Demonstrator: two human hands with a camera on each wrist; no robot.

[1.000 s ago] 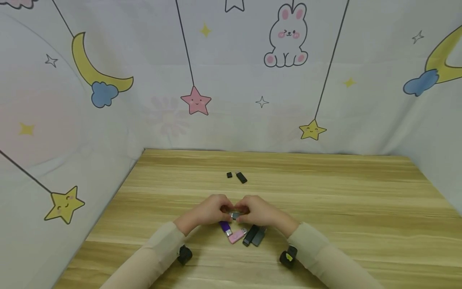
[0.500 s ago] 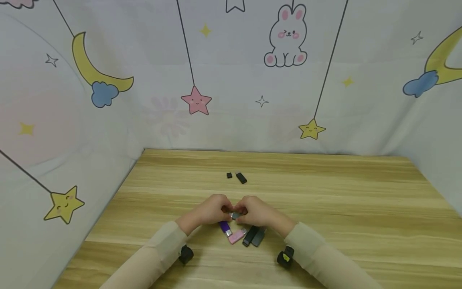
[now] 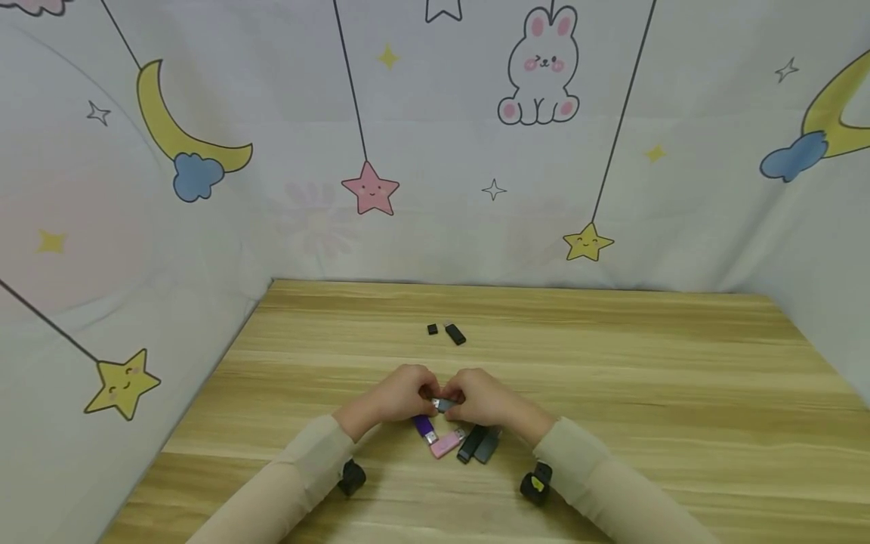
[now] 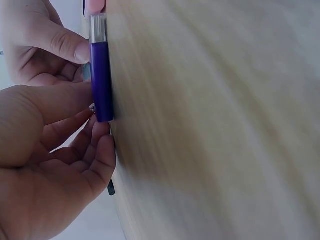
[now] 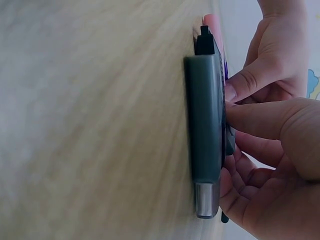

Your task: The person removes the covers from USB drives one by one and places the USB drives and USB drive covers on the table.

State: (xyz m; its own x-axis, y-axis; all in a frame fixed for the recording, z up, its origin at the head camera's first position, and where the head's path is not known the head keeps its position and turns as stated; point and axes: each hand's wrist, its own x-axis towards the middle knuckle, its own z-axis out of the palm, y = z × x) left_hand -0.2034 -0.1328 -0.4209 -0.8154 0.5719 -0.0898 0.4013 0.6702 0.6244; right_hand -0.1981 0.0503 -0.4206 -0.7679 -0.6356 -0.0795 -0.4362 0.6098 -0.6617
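Note:
Over the middle of the table in the head view, both hands meet at a small grey USB flash drive [image 3: 445,406]. My left hand [image 3: 406,396] pinches its silver connector end, while my right hand [image 3: 485,399] pinches the grey body. Fingers cover most of the drive in both wrist views. Just below the left hand lies a purple USB flash drive [image 3: 424,428], seen edge-on in the left wrist view [image 4: 101,82]. A pink flash drive [image 3: 446,444], a black one [image 3: 471,444] and a dark grey one [image 3: 488,446] lie nearer the person.
Farther back on the wooden table [image 3: 646,363] lie a black flash drive [image 3: 455,334] and a small black cap [image 3: 432,329], apart from each other. A white printed cloth [image 3: 442,242] hangs behind the table and along its sides.
Both hands stay almost in place. The grey flash drive has turned slightly between the fingers, and a little more of it shows. The other drives lie still.

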